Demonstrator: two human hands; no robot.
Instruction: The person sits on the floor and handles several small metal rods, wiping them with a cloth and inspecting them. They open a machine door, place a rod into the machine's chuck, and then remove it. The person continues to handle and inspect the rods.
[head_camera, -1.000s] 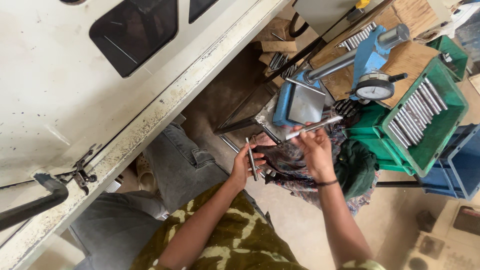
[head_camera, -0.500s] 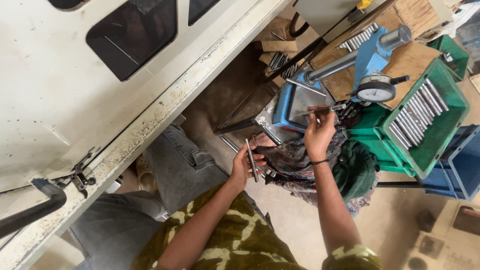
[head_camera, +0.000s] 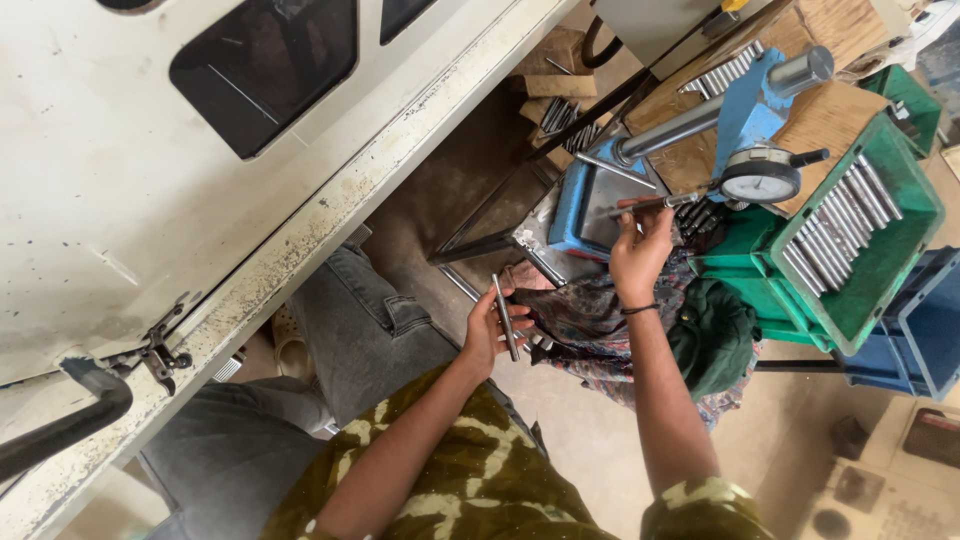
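- Filling the upper left of the view, a large off-white painted metal machine panel (head_camera: 130, 200) with dark windows slants across, and a black latch (head_camera: 160, 350) sits on its worn lower edge.
- Below it are the person's grey trousers (head_camera: 340, 350) and the olive camouflage-patterned sleeves (head_camera: 470, 480) of both arms.
- A green plastic tray (head_camera: 890, 250) stands tilted at the right, holding a row of short grey steel rods (head_camera: 830, 235) laid side by side; a blue plastic crate (head_camera: 925, 330) lies just beneath it.
- A blue-painted metal gauge stand (head_camera: 745, 105) rises from a blue base plate (head_camera: 585, 205) on the wooden surface (head_camera: 830, 110), with a thick steel column lying across it and a round white dial indicator (head_camera: 760, 180) fixed near its arm.
- A patterned dark cloth (head_camera: 580, 320) and a bunched dark green cloth (head_camera: 715, 340) lie on the lap between the arms.
- The right hand (head_camera: 640, 250) reaches up to the stand, its fingers pinched on a slim steel rod (head_camera: 650, 202) held nearly level just under the dial indicator.
- The left hand (head_camera: 490, 330) is lower, near the lap, fingers loosely curled round a second thin steel rod (head_camera: 506, 318) that stands roughly upright across the palm.
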